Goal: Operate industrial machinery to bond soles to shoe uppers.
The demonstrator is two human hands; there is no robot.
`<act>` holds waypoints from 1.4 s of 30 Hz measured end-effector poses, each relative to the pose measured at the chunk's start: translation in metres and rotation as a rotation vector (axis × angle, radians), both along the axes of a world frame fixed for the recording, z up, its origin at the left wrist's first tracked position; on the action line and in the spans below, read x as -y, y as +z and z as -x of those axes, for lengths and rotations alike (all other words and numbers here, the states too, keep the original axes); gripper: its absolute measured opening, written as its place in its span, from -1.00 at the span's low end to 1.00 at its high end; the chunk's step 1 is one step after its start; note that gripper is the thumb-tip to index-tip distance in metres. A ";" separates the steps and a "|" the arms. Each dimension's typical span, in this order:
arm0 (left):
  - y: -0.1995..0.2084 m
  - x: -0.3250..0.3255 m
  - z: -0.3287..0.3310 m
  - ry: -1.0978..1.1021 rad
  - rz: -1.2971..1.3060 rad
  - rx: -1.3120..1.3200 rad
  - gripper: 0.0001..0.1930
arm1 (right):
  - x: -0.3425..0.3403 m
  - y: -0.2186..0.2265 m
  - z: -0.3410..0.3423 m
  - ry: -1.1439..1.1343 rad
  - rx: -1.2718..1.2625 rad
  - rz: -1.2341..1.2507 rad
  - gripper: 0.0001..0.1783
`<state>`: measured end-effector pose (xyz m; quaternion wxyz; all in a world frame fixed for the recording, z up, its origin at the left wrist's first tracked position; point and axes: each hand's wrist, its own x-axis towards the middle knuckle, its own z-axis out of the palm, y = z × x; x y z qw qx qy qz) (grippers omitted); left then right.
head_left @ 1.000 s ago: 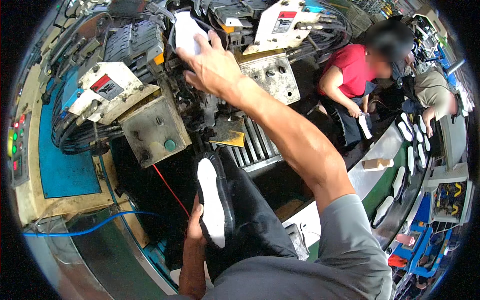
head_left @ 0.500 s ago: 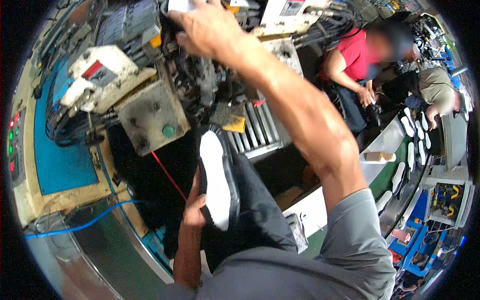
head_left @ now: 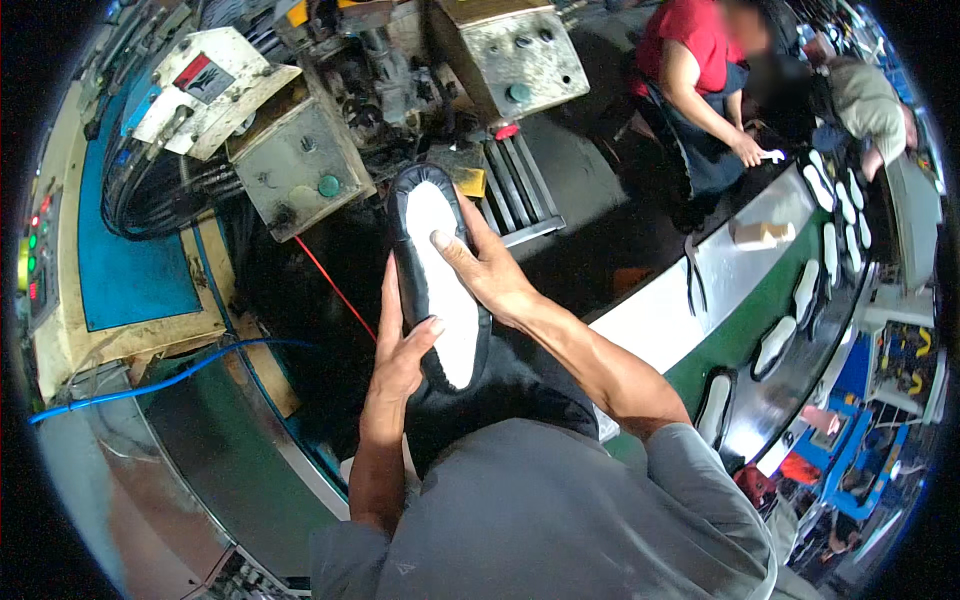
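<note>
A black shoe upper point(head_left: 439, 290) is held sole side up, its white insole board facing me and its gathered toe pointing away. My left hand point(head_left: 399, 362) wraps the near left side, with the thumb on the edge of the white board. Farther up on the right side, my right hand point(head_left: 488, 272) grips it too, thumb pressed flat on the white face. Whatever fills the shoe is hidden. Just beyond the toe stands the dark, greasy middle of a machine point(head_left: 385, 85).
Two worn control boxes point(head_left: 303, 160) point(head_left: 520, 65) with green buttons flank the machine. On the right, a curved conveyor point(head_left: 690, 385) carries several similar shoes point(head_left: 775, 348) and a tan bottle point(head_left: 764, 235). A person in red point(head_left: 690, 60) works beyond. A blue hose point(head_left: 180, 378) runs at left.
My right hand has come down from the machine to grip the shoe's right side. The shoe and my left hand now appear higher in view. The person in red has shifted.
</note>
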<state>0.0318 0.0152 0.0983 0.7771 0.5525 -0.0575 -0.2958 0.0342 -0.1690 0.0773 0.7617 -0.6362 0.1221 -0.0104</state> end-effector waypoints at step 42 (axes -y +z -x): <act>-0.078 -0.180 0.113 0.679 -0.273 -0.323 0.06 | 0.001 -0.037 0.128 0.182 -0.459 -0.249 -0.36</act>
